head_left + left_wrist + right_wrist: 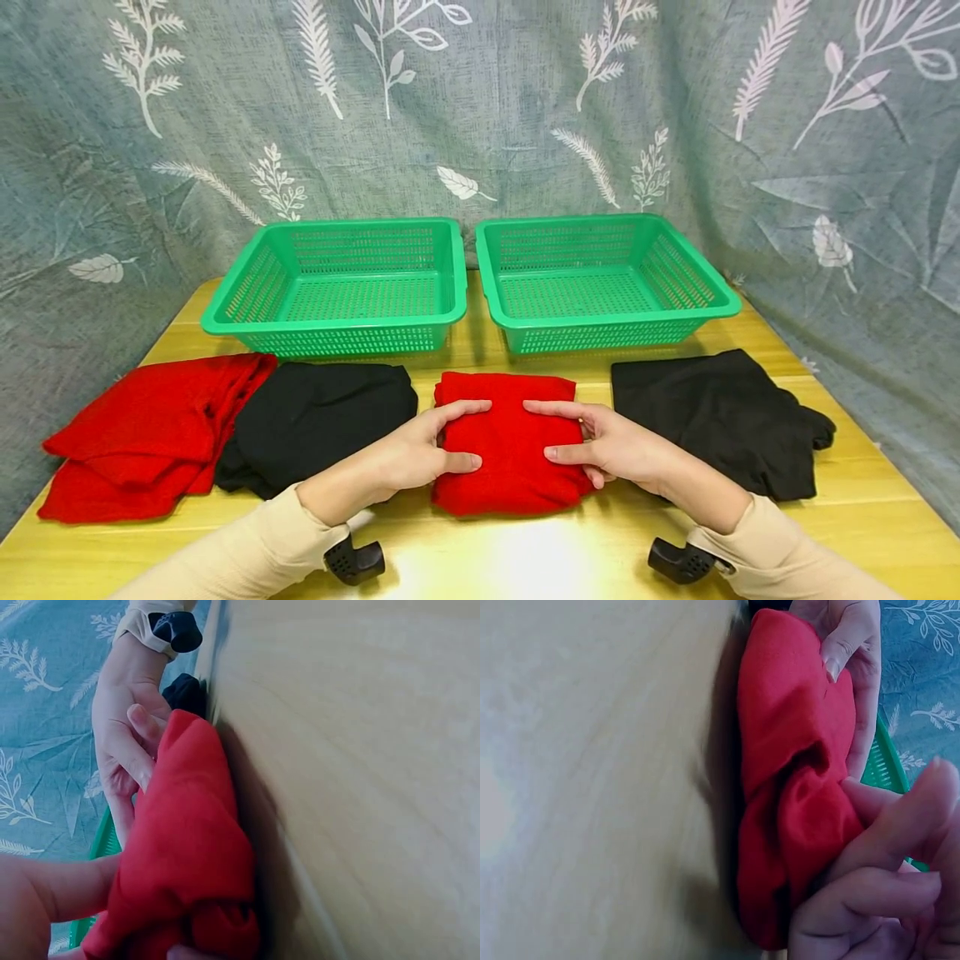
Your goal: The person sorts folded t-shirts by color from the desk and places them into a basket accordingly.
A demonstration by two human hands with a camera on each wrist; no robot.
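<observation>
A folded red cloth [513, 450] lies on the table in front of me, its layers rolled into a thick bundle. My left hand [414, 450] grips its left side, thumb and index finger on top. From the right, my right hand [626, 443] holds the opposite side, also with thumb and index finger over the top. In the right wrist view, some fingers [862, 900] curl at the end of the red cloth [802, 757]. The left wrist view shows a fingertip low against the bundle [187, 825]; the other left fingers are mostly hidden.
Two green plastic baskets [337, 323] [615, 315] stand side by side at the back. Left of me lie another red cloth [150, 433] and a black cloth [315, 417], touching. A second black cloth [712, 417] lies on the right, near my right forearm. A patterned curtain hangs behind.
</observation>
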